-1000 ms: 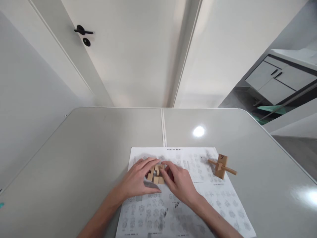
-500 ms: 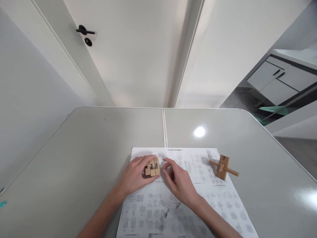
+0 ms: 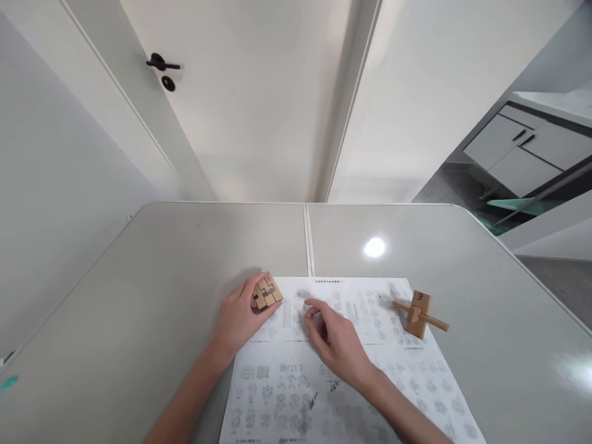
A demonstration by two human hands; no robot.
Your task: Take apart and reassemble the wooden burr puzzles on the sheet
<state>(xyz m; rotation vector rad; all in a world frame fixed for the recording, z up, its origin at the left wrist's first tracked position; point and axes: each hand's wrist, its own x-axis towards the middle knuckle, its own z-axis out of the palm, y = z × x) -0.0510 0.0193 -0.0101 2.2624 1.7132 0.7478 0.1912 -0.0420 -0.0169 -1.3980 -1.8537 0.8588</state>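
My left hand (image 3: 238, 317) grips a small block of interlocked wooden pieces (image 3: 267, 292) between thumb and fingers, at the upper left corner of a printed sheet (image 3: 277, 361). The block is tilted, with gaps between its pieces. Over the middle of the sheet is my right hand (image 3: 337, 339), its fingers curled and thumb near the index fingertip, holding nothing that I can see. A wooden piece with crossed rods (image 3: 417, 314) rests at the sheet's right edge, apart from both hands.
The sheet lies on a grey table (image 3: 161, 277) with a seam down its far half. Beyond the table's far edge stands a white door (image 3: 240, 105) with a black handle (image 3: 161, 63). A white cabinet (image 3: 522, 145) is at the far right.
My left hand has moved left and slightly away from me with the wooden block, which is now turned at an angle. My right hand has stayed almost in place.
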